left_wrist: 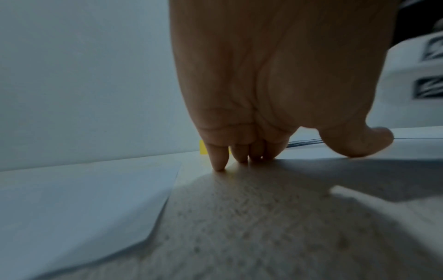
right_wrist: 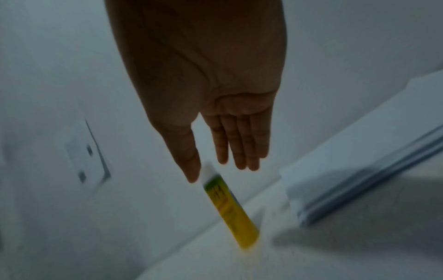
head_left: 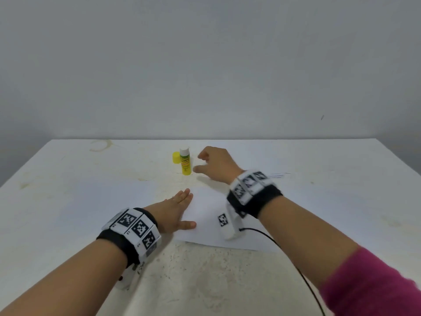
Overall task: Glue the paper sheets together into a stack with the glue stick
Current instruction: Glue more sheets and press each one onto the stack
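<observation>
The glue stick (head_left: 185,162) stands upright and uncapped at the back middle of the table, with its yellow cap (head_left: 175,157) just to its left. My right hand (head_left: 198,163) hovers beside the stick on its right, thumb and fingers apart, holding nothing. In the right wrist view the right hand (right_wrist: 215,172) is spread, its thumb tip close to the glue stick (right_wrist: 230,210). My left hand (head_left: 191,208) lies flat with straight fingers (left_wrist: 219,163) on the left edge of a white sheet (head_left: 211,226) in the middle. Another sheet (head_left: 102,201) lies to the left.
A low pile of white sheets (head_left: 273,163) lies at the back right, seen also as the pile (right_wrist: 359,170) in the right wrist view. A black cable (head_left: 284,247) runs from the right wristband toward the near edge. The grey wall carries a socket (right_wrist: 88,153).
</observation>
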Available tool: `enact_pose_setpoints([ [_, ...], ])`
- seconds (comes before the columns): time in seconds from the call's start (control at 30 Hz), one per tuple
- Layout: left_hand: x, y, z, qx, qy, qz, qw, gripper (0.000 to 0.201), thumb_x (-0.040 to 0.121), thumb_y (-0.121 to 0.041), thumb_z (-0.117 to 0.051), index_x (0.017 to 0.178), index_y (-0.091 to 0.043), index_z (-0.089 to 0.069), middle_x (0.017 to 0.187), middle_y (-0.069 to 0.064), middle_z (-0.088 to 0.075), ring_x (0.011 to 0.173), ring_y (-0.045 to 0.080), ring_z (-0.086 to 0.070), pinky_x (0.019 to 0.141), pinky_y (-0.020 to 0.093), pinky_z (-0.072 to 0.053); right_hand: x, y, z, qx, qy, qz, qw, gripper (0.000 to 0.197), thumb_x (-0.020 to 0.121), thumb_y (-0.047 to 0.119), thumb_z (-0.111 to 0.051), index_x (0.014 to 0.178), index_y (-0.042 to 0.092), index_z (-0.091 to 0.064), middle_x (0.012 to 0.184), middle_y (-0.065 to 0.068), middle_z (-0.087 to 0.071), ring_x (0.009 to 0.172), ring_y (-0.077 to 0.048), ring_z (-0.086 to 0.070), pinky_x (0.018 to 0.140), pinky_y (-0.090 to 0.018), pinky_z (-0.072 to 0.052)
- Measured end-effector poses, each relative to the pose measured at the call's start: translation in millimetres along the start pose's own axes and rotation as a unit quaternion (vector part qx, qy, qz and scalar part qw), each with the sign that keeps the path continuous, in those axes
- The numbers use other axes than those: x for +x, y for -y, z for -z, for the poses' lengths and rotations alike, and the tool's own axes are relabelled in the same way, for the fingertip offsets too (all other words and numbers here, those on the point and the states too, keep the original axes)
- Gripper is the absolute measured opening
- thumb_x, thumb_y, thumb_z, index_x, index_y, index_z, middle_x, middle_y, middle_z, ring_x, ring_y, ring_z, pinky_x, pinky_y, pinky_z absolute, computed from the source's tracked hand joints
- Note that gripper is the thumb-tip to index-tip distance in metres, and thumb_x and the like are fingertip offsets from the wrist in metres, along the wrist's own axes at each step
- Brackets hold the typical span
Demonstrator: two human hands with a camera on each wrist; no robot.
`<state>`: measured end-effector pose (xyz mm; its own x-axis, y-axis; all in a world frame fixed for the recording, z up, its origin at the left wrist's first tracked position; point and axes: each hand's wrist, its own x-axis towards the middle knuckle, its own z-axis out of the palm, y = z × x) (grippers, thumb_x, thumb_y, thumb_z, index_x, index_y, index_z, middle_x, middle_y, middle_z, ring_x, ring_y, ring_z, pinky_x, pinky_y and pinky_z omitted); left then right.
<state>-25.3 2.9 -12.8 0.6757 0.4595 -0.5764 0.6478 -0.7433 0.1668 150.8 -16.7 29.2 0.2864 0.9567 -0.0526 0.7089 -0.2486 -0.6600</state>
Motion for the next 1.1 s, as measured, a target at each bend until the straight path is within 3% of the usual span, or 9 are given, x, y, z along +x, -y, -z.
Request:
enact_pose_setpoints([
  [0.17, 1.7, -0.1, 8.0, 0.005, 0.017, 0.006, 1.000, 0.114, 0.070, -0.088, -0.008, 0.152, -0.011, 0.009, 0.159, 0.003, 0.018, 0.148, 0.014, 0.008, 0.117, 0.026, 0.000, -66.1, -67.8, 68.0, -0.144, 0.032, -0.102, 0.984, 0.072, 0.082, 0.042, -0.070, 0.137, 0.006, -0.041, 0.141, -0.010, -0.046, 0.129, -0.024, -0.043, 0.092, -0.023, -0.034],
  [0.23, 2.0, -0.9, 9.8, -0.007, 0.025, 0.011, 1.000, 0.090, 0.090, -0.069, -0.022, 0.152, -0.012, 0.010, 0.159, 0.002, 0.019, 0.148, 0.012, 0.008, 0.117, 0.026, 0.000, -88.7, -102.4, 77.4, -0.228, 0.103, -0.188, 0.950, 0.102, 0.077, 0.056, -0.070, 0.146, -0.001, -0.021, 0.152, -0.017, -0.025, 0.141, -0.030, -0.024, 0.109, -0.032, -0.028],
  [0.33, 2.5, 2.2, 12.6, 0.005, 0.033, 0.005, 0.999, 0.095, 0.092, -0.060, -0.044, 0.152, -0.013, 0.013, 0.158, 0.001, 0.020, 0.148, 0.012, 0.008, 0.117, 0.027, -0.001, -113.1, -140.7, 76.2, -0.273, 0.165, -0.244, 0.916, 0.127, 0.063, 0.066, -0.075, 0.147, -0.001, -0.008, 0.153, -0.021, -0.010, 0.143, -0.035, -0.008, 0.116, -0.045, -0.023],
  [0.57, -0.1, 1.8, 11.9, 0.029, 0.023, -0.009, 0.999, 0.105, 0.089, -0.051, -0.059, 0.151, -0.012, 0.016, 0.158, 0.002, 0.022, 0.147, 0.013, 0.009, 0.117, 0.026, -0.002, -127.5, -143.7, 76.0, -0.229, 0.164, -0.202, 0.938, 0.108, 0.079, 0.049, -0.071, 0.152, 0.007, -0.004, 0.160, -0.012, -0.003, 0.146, -0.024, -0.014, 0.115, -0.033, -0.019],
  [0.8, 0.8, 1.6, 9.6, 0.036, 0.015, -0.006, 0.999, 0.105, 0.089, -0.049, -0.059, 0.150, -0.010, 0.016, 0.158, 0.003, 0.021, 0.147, 0.013, 0.010, 0.116, 0.025, -0.002, -135.1, -146.7, 88.4, -0.163, 0.191, -0.213, 0.944, 0.089, 0.091, 0.057, -0.046, 0.154, 0.018, 0.004, 0.160, -0.007, 0.009, 0.149, -0.020, -0.002, 0.118, -0.035, -0.009],
  [0.9, 1.4, 2.8, 8.9, 0.036, 0.016, -0.007, 0.999, 0.106, 0.088, -0.050, -0.060, 0.150, -0.011, 0.016, 0.158, 0.003, 0.022, 0.148, 0.014, 0.009, 0.117, 0.026, -0.003, -135.6, -148.4, 90.0, -0.126, 0.185, -0.218, 0.950, 0.092, 0.090, 0.054, -0.052, 0.153, 0.014, 0.002, 0.160, -0.009, -0.007, 0.143, -0.023, -0.025, 0.114, -0.035, -0.023],
  [0.97, 1.5, 2.5, 8.8, 0.038, 0.016, -0.007, 0.999, 0.106, 0.088, -0.050, -0.060, 0.150, -0.010, 0.016, 0.158, 0.003, 0.022, 0.148, 0.014, 0.009, 0.117, 0.026, -0.003, -134.5, -150.9, 87.2, -0.116, 0.159, -0.212, 0.957, 0.088, 0.086, 0.049, -0.062, 0.147, 0.016, -0.008, 0.145, -0.012, -0.036, 0.112, -0.022, -0.050, 0.093, -0.029, -0.041],
  [1.03, 1.3, 1.9, 8.4, 0.038, 0.015, -0.007, 0.999, 0.106, 0.089, -0.050, -0.059, 0.150, -0.010, 0.017, 0.158, 0.003, 0.022, 0.148, 0.014, 0.010, 0.117, 0.026, -0.003, -135.2, -148.5, 84.1, -0.142, 0.143, -0.194, 0.960, 0.080, 0.080, 0.046, -0.071, 0.139, 0.020, -0.024, 0.128, -0.006, -0.046, 0.097, -0.015, -0.047, 0.076, -0.024, -0.038],
  [1.1, 1.1, 1.6, 8.1, 0.038, 0.012, -0.009, 0.999, 0.106, 0.089, -0.050, -0.059, 0.150, -0.009, 0.017, 0.158, 0.004, 0.022, 0.148, 0.015, 0.009, 0.117, 0.026, -0.003, -134.5, -148.2, 82.2, -0.175, 0.134, -0.174, 0.960, 0.073, 0.075, 0.047, -0.076, 0.132, 0.022, -0.038, 0.126, -0.002, -0.048, 0.099, -0.013, -0.044, 0.078, -0.026, -0.036],
])
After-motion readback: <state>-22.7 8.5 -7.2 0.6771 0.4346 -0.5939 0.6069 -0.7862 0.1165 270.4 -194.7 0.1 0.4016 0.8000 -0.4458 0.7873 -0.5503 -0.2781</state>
